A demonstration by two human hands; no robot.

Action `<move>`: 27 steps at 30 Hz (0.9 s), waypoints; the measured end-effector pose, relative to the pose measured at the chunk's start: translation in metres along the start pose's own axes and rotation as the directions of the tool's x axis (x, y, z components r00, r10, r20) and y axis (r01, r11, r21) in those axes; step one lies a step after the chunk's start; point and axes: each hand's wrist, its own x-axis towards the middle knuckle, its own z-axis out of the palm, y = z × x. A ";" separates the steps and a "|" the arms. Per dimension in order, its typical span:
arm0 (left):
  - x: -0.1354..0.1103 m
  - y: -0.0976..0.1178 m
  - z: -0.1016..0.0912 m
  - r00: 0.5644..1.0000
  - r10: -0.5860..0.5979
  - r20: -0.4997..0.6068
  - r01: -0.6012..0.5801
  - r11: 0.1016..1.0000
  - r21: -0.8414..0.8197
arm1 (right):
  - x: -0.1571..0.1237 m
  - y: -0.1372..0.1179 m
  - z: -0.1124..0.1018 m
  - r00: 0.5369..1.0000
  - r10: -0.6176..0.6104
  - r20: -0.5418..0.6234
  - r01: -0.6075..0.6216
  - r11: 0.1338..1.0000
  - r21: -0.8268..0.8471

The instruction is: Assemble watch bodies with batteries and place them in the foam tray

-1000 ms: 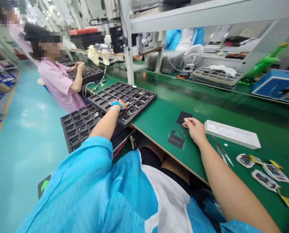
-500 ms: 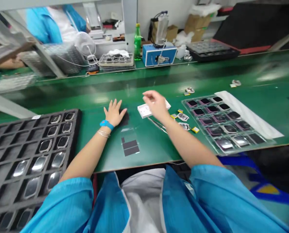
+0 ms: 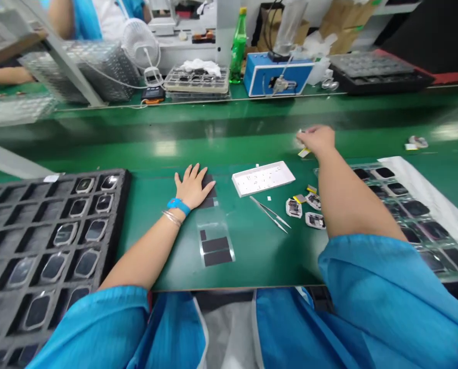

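Observation:
My left hand [image 3: 192,188] lies flat with its fingers spread over a sheet with dark rectangles [image 3: 209,197]. Below it on the bench is a clear film strip with dark pieces [image 3: 216,251]. Farther back, my right hand [image 3: 318,141] pinches a small watch module [image 3: 301,134], mostly hidden by the fingers; its yellow-edged tab [image 3: 303,152] shows beneath. Between the hands are a shallow white tray [image 3: 263,178] of tiny parts and tweezers [image 3: 270,214]. Several more watch modules [image 3: 294,208] sit near my right forearm.
A black foam tray [image 3: 123,205] with watch screens is at left. Clear trays of watch frames [image 3: 417,207] lie at right beside white foam sheeting [image 3: 436,197]. On the back shelf stand a fan [image 3: 140,43], a green bottle [image 3: 238,48] and a blue box [image 3: 277,74]. A co-worker [image 3: 109,20] sits opposite.
My right hand has moved right and away from over the white tray to the module at the back, and its fingers have closed there. The left hand stays flat. The view has shifted.

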 end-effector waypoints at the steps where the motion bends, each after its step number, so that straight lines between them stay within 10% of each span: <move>1: 0.000 -0.001 -0.001 0.999 -0.011 -0.049 0.008 0.998 -0.060 | -0.006 -0.017 0.008 1.000 0.000 0.008 -0.001 1.000 0.006; 6: -0.011 -0.006 -0.015 0.953 -0.054 -0.298 -0.138 0.798 -0.587 | -0.097 -0.111 0.038 0.935 -0.325 0.140 0.282 0.923 0.263; 9: -0.028 -0.008 -0.019 0.989 0.076 -0.123 -0.144 0.418 -0.897 | -0.180 -0.140 0.055 0.822 -0.537 0.189 0.413 0.792 0.449; 13: -0.048 -0.010 -0.015 0.963 0.252 0.100 0.080 0.087 -0.993 | -0.246 -0.145 0.070 0.852 -0.512 0.105 0.391 0.758 0.522; 19: -0.056 -0.006 -0.023 0.946 0.282 0.162 0.194 -0.088 -0.977 | -0.244 -0.139 0.058 0.822 -0.568 0.038 0.468 0.713 0.522; 27: -0.054 -0.005 -0.016 0.954 0.260 0.150 0.181 -0.097 -0.979 | -0.242 -0.134 0.055 0.786 -0.604 0.133 0.490 0.740 0.460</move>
